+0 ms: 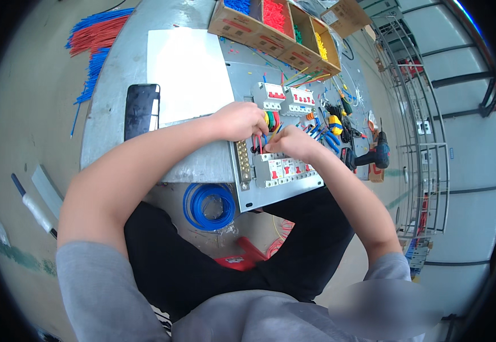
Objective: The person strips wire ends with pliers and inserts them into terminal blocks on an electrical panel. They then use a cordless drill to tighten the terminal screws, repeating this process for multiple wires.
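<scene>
My left hand (241, 121) reaches over a grey metal panel (259, 196), its fingers closed beside a bundle of coloured wires (270, 119); what they pinch is hidden. Opposite it, my right hand (294, 142) pinches at the end of a red wire (260, 143) just above the lower row of circuit breakers (288, 170). These breakers are white with red switches. Two more groups, an upper left breaker (270, 96) and an upper right breaker (299, 100), sit farther up the panel. A brass terminal bar (243, 162) runs along the panel's left side.
A cardboard box (270, 40) holds sorted blue, red, green and yellow pieces. A white sheet (182, 74) and a phone (142, 111) lie left on the table (111, 125). A cordless drill (376, 153) lies at right. Below is a blue wire coil (208, 208).
</scene>
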### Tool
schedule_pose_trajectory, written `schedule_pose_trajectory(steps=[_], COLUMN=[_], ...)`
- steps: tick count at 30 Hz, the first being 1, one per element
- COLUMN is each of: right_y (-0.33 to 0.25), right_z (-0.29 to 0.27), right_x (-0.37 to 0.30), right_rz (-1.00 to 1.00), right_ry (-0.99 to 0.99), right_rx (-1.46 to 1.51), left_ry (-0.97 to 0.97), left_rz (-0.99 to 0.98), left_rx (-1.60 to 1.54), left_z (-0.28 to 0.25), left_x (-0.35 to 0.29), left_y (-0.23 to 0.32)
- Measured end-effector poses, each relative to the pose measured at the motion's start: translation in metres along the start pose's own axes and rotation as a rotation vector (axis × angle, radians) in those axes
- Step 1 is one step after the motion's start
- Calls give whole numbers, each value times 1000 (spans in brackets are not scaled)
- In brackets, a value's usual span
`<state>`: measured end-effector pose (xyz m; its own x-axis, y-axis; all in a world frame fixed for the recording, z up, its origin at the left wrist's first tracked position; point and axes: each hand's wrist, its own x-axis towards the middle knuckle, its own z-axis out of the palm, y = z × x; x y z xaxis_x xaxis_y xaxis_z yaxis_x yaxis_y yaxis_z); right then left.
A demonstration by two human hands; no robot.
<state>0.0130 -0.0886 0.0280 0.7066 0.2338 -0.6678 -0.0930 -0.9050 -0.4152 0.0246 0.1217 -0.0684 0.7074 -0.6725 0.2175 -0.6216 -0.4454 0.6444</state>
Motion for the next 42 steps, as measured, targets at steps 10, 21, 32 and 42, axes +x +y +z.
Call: schedule_pose_trajectory(steps=[10, 21, 32, 42], right_y=[155, 385, 370, 155], right_z=[-54, -94, -156, -163], right_x=[-182, -59, -72, -233], right_rz=[-98, -424, -483, -406], right_ry=[450, 1196, 1163, 455], right_rx=[487, 725, 1244, 514], left_ry=[-142, -116, -166, -116], left_rz=[-214, -442, -502, -438], left_rx=[-11, -180, -205, -180], left_z=[-7, 0, -3, 4], left_x=[-4, 4, 5, 1], left_y=[40, 59, 59, 57])
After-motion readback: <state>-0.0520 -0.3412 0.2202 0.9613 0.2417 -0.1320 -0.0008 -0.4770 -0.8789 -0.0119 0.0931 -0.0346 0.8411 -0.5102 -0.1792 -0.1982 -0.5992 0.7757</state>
